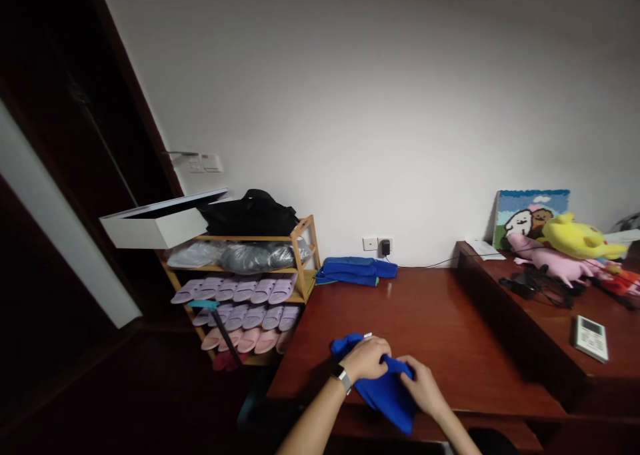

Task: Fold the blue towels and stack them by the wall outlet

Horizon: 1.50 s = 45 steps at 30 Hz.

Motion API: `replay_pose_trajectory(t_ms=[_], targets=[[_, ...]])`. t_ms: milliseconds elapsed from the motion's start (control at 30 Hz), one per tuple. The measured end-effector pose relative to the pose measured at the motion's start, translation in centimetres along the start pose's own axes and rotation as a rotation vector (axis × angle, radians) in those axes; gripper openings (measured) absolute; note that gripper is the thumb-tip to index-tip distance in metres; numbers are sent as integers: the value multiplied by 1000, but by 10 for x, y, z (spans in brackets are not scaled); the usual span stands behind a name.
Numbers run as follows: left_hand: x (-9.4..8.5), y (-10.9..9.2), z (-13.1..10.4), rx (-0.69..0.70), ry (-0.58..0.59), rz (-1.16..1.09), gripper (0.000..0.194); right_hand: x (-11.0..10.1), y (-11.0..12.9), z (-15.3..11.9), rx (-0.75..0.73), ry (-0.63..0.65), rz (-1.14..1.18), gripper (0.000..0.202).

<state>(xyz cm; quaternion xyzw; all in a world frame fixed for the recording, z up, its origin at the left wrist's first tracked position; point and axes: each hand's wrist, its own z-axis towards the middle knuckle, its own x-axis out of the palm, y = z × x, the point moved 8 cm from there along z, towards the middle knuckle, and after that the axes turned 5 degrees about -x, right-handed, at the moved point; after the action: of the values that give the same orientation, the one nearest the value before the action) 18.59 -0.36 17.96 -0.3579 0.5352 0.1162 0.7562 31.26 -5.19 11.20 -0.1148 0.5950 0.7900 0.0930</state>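
Note:
A bright blue cloth (pixel 387 396) lies partly on the brown table (pixel 450 348), and its lower end hangs past the front edge. My left hand (pixel 369 358), with a watch on the wrist, grips the cloth near its middle with curled fingers. On the other side, my right hand (pixel 419 383) pinches the cloth's upper right edge between thumb and fingers. A small white tag shows just above my left hand. Part of the cloth is hidden under my left hand. Farther back, folded blue fabric (pixel 350 270) rests against the wall.
A wooden shoe rack (pixel 303 268) stands left, holding several slippers, plastic-wrapped items and a black bag (pixel 250 215). An open white box (pixel 155 228) juts from its top. On the raised ledge at right are plush toys (pixel 555 261), cables and a white device (pixel 591 338).

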Motion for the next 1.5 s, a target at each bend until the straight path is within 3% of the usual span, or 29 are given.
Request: replay_pose_trajectory(t_ms=[133,267,367,500,600,667,733,800,900,967,1067,1167,1267,1367,1500], targets=[[-45,-14,8,-40,-143,-25,26,-46,27,13,62,20,121,41],[-101,-34,6,-28,-301,-192,22,-74,70,16,42,28,284,51],[-142,-47,1,-18,-414,-313,17,-84,89,13,38,28,337,50],[-190,-62,-12,-10,-593,-488,20,-84,96,8,83,47,268,51],[-218,-80,-21,1,-630,-567,23,-84,113,7,3,66,180,50],[-239,-90,-29,-6,-656,-523,23,-95,126,8,-57,8,143,51],[-268,-91,-41,-15,-743,-465,23,-120,134,6,-100,-100,119,59],[-301,-78,-61,-36,-884,-463,25,-157,136,-1,-128,-247,54,66],[-343,-35,-106,-148,-1099,-547,36,-229,133,-25,-110,-545,-137,67],[-359,-4,-141,-256,-1172,-560,41,-274,135,-50,-102,-727,-262,64],[-366,29,-190,-392,-1189,-523,34,-322,151,-92,-158,-964,-492,67],[-347,48,-213,-453,-1049,-560,21,-347,164,-128,-159,-1150,-559,66],[-307,56,-212,-497,-826,-686,13,-352,162,-144,-89,-1194,-426,64],[-263,61,-208,-533,-646,-852,13,-345,162,-147,-59,-1164,-457,64],[-226,73,-205,-480,-482,-919,20,-344,145,-143,9,-1149,-478,63]])
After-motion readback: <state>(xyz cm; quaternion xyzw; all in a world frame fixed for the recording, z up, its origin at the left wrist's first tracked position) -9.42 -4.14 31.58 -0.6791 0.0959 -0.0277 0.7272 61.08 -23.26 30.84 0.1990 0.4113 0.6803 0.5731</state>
